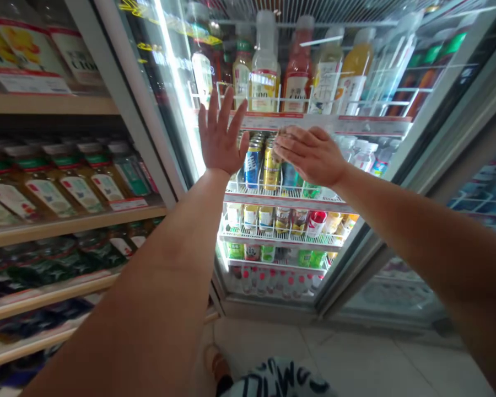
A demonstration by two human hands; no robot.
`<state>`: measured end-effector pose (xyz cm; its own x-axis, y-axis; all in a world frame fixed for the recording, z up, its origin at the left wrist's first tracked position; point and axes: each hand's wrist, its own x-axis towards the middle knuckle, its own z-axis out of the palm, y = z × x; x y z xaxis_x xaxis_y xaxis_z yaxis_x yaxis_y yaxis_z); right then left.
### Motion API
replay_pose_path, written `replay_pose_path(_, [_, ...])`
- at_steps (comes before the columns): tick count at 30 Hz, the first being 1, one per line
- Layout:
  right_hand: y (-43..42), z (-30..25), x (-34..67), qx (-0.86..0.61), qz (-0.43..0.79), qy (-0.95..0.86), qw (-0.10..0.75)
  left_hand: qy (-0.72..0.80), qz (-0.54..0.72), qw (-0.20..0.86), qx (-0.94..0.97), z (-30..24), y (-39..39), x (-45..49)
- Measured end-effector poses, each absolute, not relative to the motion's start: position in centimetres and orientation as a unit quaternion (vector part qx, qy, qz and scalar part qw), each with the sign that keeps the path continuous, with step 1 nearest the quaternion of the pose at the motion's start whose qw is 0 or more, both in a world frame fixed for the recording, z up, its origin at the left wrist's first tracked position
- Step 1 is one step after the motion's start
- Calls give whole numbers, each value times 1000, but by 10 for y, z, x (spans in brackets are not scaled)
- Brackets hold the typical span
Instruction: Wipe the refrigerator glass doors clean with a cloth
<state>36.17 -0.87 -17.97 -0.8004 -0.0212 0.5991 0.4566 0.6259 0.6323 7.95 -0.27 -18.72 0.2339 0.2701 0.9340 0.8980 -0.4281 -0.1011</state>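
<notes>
Below both hands, closest to the camera, a pale garment (279, 381) with bold dark lettering shows beside a sandalled foot (217, 364) on the tiled floor (268, 337). The person's left hand (222, 142) is raised with its fingers spread wide and nothing in its grasp; whether it touches any surface cannot be told. To its right, the right hand (312, 155) is bent at the wrist, fingers together and pointing toward the left hand; whether it has hold of anything cannot be told. Well to the left of the left hand, wood-fronted shelving (72, 223) carries amber drink bottles (52, 192). Beyond the hands is a lit drinks cooler (268, 310). Between the hands, on its wire shelf (281, 202), stand a blue can (252, 166) and a gold can (270, 170), the gold one appearing right beside the right hand. Above the right hand, a red drink bottle (296, 82) labelled C100 stands among other bottles (357, 66); well below are clear bottles (288, 288) with red caps.
</notes>
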Motion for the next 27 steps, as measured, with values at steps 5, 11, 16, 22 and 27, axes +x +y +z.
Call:
replay_pose_path(5, [-10, -210, 354, -84, -421, -874, 227, -421, -470, 337, -699, -187, 0, 81])
replay_pose_path(11, [-6, -190, 346, -92, -418, -875, 225, -425, -466, 348, -694, -188, 6, 79])
replay_pose_path(16, [-6, -208, 335, -116, -423, -844, 310, -423, -460, 373, -686, -188, -1, 81])
replay_pose_path(22, [-4, -226, 320, -67, -368, -885, 275, -414, -465, 377, -685, -189, -9, 84])
replay_pose_path(27, [1, -208, 303, -89, -321, -857, 394, -412, -469, 370, -688, -189, -2, 80])
